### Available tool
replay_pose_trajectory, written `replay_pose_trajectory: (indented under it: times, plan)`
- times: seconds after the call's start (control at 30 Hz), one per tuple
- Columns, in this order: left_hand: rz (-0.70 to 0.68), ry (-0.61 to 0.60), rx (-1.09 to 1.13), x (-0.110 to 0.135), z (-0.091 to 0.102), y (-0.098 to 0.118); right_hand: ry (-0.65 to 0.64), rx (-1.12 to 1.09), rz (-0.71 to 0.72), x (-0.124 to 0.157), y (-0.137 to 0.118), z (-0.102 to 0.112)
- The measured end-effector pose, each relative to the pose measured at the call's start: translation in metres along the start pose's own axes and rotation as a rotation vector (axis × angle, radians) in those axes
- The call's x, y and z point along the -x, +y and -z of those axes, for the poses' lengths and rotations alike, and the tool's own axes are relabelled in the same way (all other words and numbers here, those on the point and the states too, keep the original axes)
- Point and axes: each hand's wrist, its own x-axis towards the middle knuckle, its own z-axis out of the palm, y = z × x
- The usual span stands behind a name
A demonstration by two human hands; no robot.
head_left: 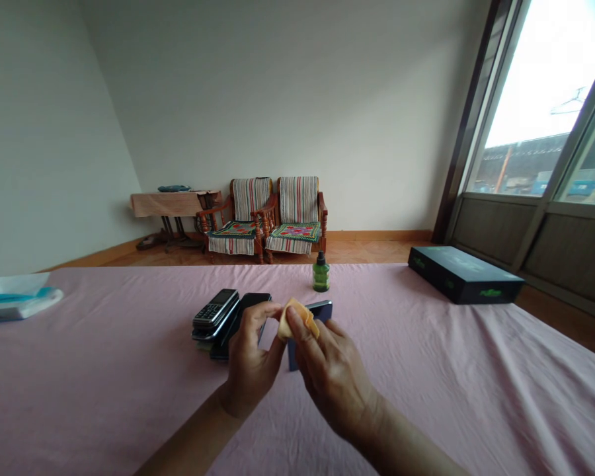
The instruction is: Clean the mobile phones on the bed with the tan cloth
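Note:
My left hand [250,360] and my right hand [330,370] meet above the pink table cloth [104,370]. Together they pinch a small yellow cloth [297,316] between their fingertips. Just behind the hands a dark phone [322,309] lies on the cloth, partly hidden by my right hand. To the left sits a stack of phones [223,314], a keypad phone on top and a black one beside it. A small green bottle [320,272] stands upright farther back.
A long black box [463,272] lies at the table's right back edge. A white and teal packet [14,297] rests at the far left. Two striped armchairs [268,218] and a side table [171,205] stand against the far wall. A large window fills the right.

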Motion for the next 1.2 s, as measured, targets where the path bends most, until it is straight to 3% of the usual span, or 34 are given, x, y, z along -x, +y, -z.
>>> replay_pose_trajectory:
  times: [0.17,0.47,0.8,1.2]
  plan:
    - [-0.010,-0.031,-0.043,-0.005,0.000,0.005,0.120,0.031,-0.116,-0.001,0.016,-0.001]
    - [-0.140,-0.097,-0.120,-0.014,0.003,0.015,0.162,-0.374,-0.665,-0.009,0.021,0.002]
    - [-0.098,-0.057,-0.152,-0.018,0.009,0.006,-0.200,-0.479,-0.877,0.017,0.021,-0.027]
    - [-0.050,-0.057,-0.145,-0.018,0.009,0.001,-0.450,-0.671,-1.028,0.028,0.040,-0.040]
